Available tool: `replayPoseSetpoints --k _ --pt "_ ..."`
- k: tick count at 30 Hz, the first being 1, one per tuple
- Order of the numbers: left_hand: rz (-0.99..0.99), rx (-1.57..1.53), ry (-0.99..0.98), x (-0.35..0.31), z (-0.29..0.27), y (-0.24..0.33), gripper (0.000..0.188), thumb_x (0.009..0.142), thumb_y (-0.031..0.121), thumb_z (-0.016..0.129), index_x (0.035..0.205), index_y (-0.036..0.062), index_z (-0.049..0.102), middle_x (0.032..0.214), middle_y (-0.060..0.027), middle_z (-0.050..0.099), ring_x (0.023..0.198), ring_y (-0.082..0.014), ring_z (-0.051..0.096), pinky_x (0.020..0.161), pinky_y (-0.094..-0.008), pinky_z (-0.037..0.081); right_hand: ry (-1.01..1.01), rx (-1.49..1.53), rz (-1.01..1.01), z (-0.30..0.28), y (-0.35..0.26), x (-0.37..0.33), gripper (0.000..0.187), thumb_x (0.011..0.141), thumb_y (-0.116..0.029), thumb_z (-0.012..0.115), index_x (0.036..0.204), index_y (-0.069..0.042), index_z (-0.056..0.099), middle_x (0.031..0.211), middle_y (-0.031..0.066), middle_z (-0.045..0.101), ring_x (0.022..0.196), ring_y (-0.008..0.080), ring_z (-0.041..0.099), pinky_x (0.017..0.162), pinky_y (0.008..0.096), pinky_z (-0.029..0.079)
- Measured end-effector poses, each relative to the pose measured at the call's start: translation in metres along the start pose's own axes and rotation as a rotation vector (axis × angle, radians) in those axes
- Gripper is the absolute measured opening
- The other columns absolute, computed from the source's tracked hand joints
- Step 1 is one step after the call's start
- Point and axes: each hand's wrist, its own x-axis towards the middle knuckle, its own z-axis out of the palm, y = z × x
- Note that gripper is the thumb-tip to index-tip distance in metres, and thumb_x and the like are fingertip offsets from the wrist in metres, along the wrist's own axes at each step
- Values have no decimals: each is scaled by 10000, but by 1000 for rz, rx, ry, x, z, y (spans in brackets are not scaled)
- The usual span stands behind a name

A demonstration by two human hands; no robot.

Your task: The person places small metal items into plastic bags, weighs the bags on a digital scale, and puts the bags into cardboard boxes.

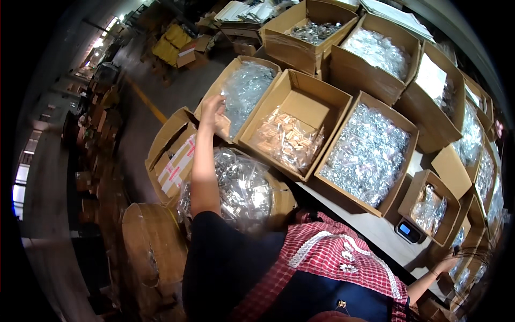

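At the near left edge of a cardboard box [271, 68] with clear plastic bags [248, 85] in it, my left hand [213, 114] is raised with its fingers curled. What the fingers close on, if anything, I cannot make out. My right hand [446, 263] reaches far to the right, beside small boxes of clear bagged parts [459, 264]; its fingers are dim and too small to read. Below my left forearm stands a carton of bagged silvery metal parts [241, 188]. Between my hands, one box holds bagged copper-coloured pieces [289, 134], another many small silvery bags [367, 153].
A small scale [409, 232] with a lit display sits under a little box of bagged parts [429, 209]. More open cartons [375, 51] line the table's back and right. Closed cartons [153, 241] stand at my left, and a yellow line [146, 100] crosses the floor beyond.
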Motion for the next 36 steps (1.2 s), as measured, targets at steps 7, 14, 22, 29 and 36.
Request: replayPoseSetpoints --k 7,14,22,29,36 --pt "-106 -807 -845 -97 178 68 159 827 148 491 697 58 467 418 44 342 411 -77 317 489 -244 319 -111 182 273 -14 -46 -6 319 884 -232 533 1116 -55 662 1052 145 686 943 291 652 844 375 486" --pt "-508 -624 -1059 -196 394 41 81 844 179 560 818 104 574 508 53 382 453 -67 367 435 -232 304 -84 132 424 -44 -141 2 292 820 -323 564 1011 -149 700 968 115 696 888 335 656 742 415 501" --pt "-224 91 -757 -293 549 -3 488 991 389 447 1196 -54 469 1245 -186 495 1125 -273 548 776 -383 592 159 66 286 -37 -123 -7 365 803 -301 578 1122 -130 624 1044 129 658 916 344 639 781 455 509" --pt "116 231 -531 -352 394 -55 226 892 70 553 1096 -1 619 965 -80 657 783 -120 598 713 -257 495 36 251 140 -40 -120 -22 301 836 -204 552 1096 -91 655 1063 138 651 943 311 631 827 395 499" --pt "-1 32 -154 -474 171 -127 260 865 0 489 1104 8 593 934 -55 668 844 -113 619 734 -244 488 306 761 90 -65 -137 -87 297 845 -5 492 1088 43 657 1041 137 684 949 235 637 885 344 487"
